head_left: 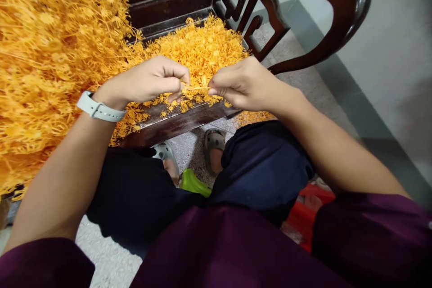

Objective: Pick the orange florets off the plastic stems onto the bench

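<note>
Holds a strand (pixel 200 88) stretched between left hand (pixel 158 78) and right hand (pixel 245 83), pinched at both ends with thumbs and curled fingers closed on it. Looks thin, pale orange, nearly straight and level across the short gap; too fine to tell any join along it. Hangs just above the front of a pile (pixel 205 47) on the dark wooden seat (pixel 168 125). Shows there a dense, bright orange tangle of small, spiky, flower-like pieces (pixel 164 114), sparser near the seat's front edge. Meets, to the left, a far bigger heap (pixel 60 45) of the same orange, frilly and full of curling threads. Appears also as orange scraps (pixel 254 118) below the seat. Wears a pale watch strap (pixel 108 113) behind left hand.
</note>
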Motion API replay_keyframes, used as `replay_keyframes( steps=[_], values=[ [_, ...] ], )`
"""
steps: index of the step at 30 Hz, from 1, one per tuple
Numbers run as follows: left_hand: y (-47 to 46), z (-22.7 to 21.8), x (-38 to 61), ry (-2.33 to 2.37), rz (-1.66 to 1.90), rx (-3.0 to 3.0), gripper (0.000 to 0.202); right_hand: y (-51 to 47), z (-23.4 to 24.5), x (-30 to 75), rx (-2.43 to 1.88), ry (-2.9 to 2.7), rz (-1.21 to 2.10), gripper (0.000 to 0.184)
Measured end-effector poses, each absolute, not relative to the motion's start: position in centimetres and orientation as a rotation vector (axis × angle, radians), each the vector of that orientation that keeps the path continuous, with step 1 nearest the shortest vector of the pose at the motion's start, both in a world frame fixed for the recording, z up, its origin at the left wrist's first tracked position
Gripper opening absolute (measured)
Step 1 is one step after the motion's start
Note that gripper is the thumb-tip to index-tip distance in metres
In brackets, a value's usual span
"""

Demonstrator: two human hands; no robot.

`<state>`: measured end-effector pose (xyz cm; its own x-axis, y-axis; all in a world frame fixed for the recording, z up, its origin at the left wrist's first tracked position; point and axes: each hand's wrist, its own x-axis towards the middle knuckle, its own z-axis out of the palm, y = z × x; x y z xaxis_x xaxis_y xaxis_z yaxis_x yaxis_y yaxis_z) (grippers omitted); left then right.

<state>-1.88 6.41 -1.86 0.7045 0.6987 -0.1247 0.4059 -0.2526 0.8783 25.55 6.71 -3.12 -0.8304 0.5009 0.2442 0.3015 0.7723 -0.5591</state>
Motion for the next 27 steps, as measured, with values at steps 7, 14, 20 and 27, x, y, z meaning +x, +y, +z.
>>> replay_keyframes(
  steps=[7, 14, 20, 27],
  values=[
    [9.3, -3.9, -6.2, 0.892, 0.919, 1.419, 0.039, 4.8, -2.3, 26.4, -0.771, -2.647, 0.219, 0.017],
    [8.7, -6.0, -6.8, 1.434, 0.513, 2.037, 0.025, 5.3, -2.7, 28.0, -0.826, -2.478, 0.267, 0.035],
    [8.9, -7.5, -4.6, 1.468, 0.138, 2.425, 0.039, 6.0, -3.5, 28.4, -0.875, -2.361, 0.385, 0.041],
    [10.5, -10.5, -6.0, 1.443, 0.459, 2.294, 0.047, 6.2, -3.4, 28.3, -0.947, -2.245, 0.443, 0.035]
  ],
)
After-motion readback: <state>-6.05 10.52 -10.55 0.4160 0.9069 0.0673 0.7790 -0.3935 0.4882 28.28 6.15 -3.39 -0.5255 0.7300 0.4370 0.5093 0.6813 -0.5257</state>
